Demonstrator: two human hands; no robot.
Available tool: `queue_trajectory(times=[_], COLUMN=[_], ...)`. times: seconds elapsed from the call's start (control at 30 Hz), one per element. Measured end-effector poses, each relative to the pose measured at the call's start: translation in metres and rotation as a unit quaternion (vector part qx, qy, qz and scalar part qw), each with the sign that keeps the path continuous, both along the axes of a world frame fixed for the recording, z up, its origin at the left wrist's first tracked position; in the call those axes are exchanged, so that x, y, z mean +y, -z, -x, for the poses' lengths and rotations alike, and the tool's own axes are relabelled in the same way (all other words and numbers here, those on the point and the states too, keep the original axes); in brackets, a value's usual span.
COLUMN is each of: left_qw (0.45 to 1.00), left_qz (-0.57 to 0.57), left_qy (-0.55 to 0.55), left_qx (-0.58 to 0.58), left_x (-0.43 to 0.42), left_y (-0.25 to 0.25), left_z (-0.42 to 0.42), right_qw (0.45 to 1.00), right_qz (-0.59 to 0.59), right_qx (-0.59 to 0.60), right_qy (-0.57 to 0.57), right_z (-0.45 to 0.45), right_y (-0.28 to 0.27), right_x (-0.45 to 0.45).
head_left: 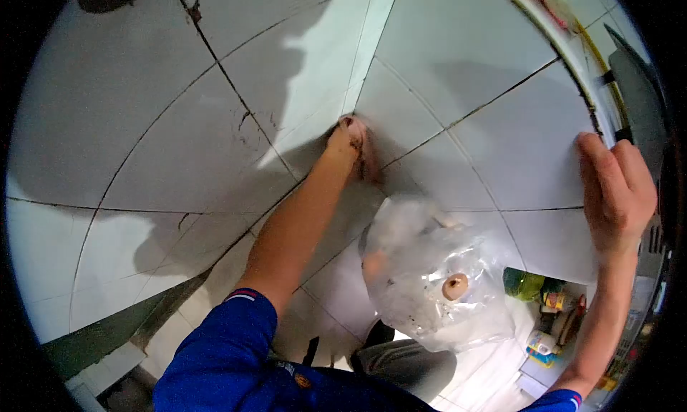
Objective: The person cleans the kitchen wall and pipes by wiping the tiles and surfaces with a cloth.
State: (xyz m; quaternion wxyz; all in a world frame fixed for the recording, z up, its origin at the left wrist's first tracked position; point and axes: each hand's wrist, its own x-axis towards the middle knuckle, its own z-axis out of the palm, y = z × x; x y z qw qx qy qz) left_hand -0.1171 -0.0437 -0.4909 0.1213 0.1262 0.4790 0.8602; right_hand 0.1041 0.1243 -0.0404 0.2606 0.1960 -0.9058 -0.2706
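My left hand [352, 141] reaches into the corner where the white tiled surfaces meet. Motion blurs it, and its fingers are partly hidden, so whether it holds anything does not show. At the right, my right hand [617, 190] has its fingers curled at the pale edge [583, 90] of a tiled surface. Below and between my arms is a clear plastic bag [429, 297], crumpled and partly blurred. A small round brownish thing [455, 287] shows at the bag; whether it lies inside cannot be made out.
White tiles [458, 90] with dark joints and smudges surround my hands. Below my right forearm stand several bottles and packets, among them a white container [542, 342] and a green one [523, 285]. A dark panel [644, 83] lies beyond the edge at the far right.
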Motion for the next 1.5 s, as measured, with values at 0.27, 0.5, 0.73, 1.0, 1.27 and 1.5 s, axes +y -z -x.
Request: queue_trajectory(times=[0.27, 0.5, 0.73, 1.0, 1.27, 1.5], left_qw=[0.922, 0.923, 0.927, 0.954, 0.934, 0.992], left_qz=[-0.127, -0.232, -0.173, -0.202, -0.267, 0.056], left_qy=[-0.022, 0.096, 0.008, 0.206, 0.122, 0.101], left_qx=[-0.366, -0.293, -0.333, 0.078, -0.205, 0.059], left_x=[0.001, 0.003, -0.019, -0.096, -0.156, -0.219], left_y=[-0.115, -0.034, -0.114, -0.176, -0.224, -0.222], left_z=[-0.015, 0.007, -0.016, -0.065, -0.098, -0.111], right_qw=[1.0, 1.0, 0.999, 0.891, 0.794, 0.437], right_qz=[0.02, 0.007, 0.013, 0.309, 0.352, 0.74], right_qx=[0.003, 0.002, 0.029, -0.32, -0.449, -0.462], right_qy=[0.001, -0.009, -0.014, 0.095, 0.21, 0.22], right_z=[0.002, 0.003, 0.001, 0.011, 0.039, -0.022], right_y=[-0.001, -0.004, -0.002, 0.08, 0.235, 0.247], right_x=[-0.001, -0.002, -0.003, -0.155, -0.225, -0.24])
